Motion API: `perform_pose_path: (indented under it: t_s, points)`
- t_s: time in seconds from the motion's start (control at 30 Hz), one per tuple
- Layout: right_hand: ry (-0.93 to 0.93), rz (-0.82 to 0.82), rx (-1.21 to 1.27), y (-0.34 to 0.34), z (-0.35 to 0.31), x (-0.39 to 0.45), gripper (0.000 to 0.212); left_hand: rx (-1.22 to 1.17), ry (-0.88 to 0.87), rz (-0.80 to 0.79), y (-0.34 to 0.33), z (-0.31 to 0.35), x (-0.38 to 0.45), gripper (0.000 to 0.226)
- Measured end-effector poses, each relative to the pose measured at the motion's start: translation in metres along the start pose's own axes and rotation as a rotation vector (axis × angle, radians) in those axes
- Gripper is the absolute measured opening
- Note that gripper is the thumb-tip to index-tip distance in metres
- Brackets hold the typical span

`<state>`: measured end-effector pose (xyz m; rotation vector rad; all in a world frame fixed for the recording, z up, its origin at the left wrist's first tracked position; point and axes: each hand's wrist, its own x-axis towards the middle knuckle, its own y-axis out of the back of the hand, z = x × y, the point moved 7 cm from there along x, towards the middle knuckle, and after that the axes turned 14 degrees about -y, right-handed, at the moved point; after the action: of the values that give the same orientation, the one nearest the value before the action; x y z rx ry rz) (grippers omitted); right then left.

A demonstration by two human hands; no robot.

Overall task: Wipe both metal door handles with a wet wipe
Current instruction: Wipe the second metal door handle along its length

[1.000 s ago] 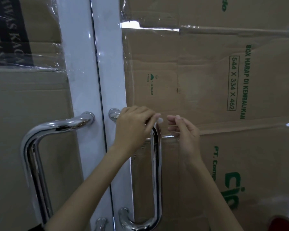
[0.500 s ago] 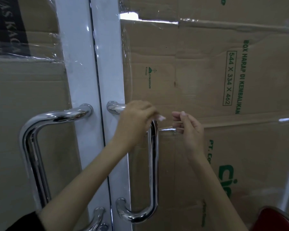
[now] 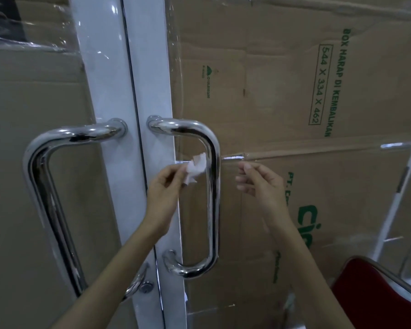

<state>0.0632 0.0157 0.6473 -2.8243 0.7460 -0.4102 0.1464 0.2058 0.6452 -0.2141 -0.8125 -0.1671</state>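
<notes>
Two shiny metal D-shaped door handles hang on a white-framed glass double door: the left handle (image 3: 43, 186) and the right handle (image 3: 212, 186). My left hand (image 3: 166, 186) pinches a crumpled white wet wipe (image 3: 196, 167) just left of the right handle's vertical bar, off the metal. On the other side of that bar, my right hand (image 3: 261, 181) hovers with loosely curled fingers, holding nothing.
Flattened cardboard (image 3: 294, 91) with green print covers the glass behind both doors. A red chair seat with a metal rim (image 3: 377, 293) sits at the lower right. A white metal frame (image 3: 399, 193) leans at the right edge.
My left hand came off the top bend of the right handle and dropped lower, with the wipe now showing between its fingers. The right hand shifted slightly right. The view moved closer and downward.
</notes>
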Motion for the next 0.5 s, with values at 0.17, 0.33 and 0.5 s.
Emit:
perform_pose_path:
  t_s: [0.17, 0.33, 0.5]
  points:
    - [-0.056, -0.041, -0.029, -0.016, 0.008, -0.006, 0.017, -0.437, 0.260, 0.348, -0.001, -0.018, -0.001, 0.015]
    - [-0.058, -0.005, -0.013, -0.019, 0.005, -0.007, 0.018, -0.040, -0.077, 0.174, -0.047, -0.003, 0.003, 0.006]
    - [-0.067, 0.073, -0.101, 0.005, 0.012, -0.013, 0.019, -0.052, 0.034, 0.131, -0.038, -0.044, -0.044, 0.014]
